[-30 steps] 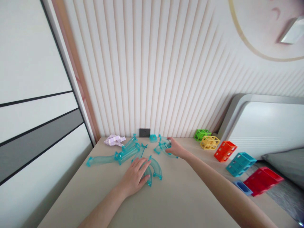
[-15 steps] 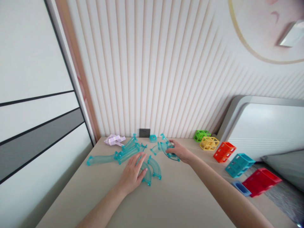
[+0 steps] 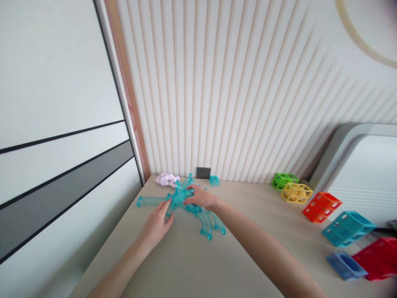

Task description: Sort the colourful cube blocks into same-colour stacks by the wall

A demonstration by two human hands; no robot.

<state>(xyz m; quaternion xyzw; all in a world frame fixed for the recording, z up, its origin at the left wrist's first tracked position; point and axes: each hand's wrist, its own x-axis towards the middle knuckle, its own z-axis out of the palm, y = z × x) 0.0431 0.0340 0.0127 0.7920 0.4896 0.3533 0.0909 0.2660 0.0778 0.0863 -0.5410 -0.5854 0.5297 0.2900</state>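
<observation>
A cluster of see-through teal toy track pieces (image 3: 179,197) lies toward the back left of the table. My right hand (image 3: 200,198) is closed around curved track pieces (image 3: 193,208) over the right side of this cluster. At its left front edge is my left hand (image 3: 158,223), fingers stretched and thumb apart, the fingertips against the teal pieces. A straight track piece (image 3: 151,201) points left from the cluster. Two more curved pieces (image 3: 206,225) lie to the right, below my right wrist. Overlap and blur hide where single pieces end.
Pale purple pieces (image 3: 167,179) and a small teal block (image 3: 214,180) lie near the ribbed wall, by a black socket (image 3: 203,173). Along the right stand green (image 3: 283,181), yellow (image 3: 296,192), orange (image 3: 321,207), teal (image 3: 347,228), blue (image 3: 345,265) and red (image 3: 376,258) blocks.
My right hand has moved left with the curved track pieces, onto the teal cluster. My left hand has left the front curved pieces and gone to the cluster's edge. The view has turned right.
</observation>
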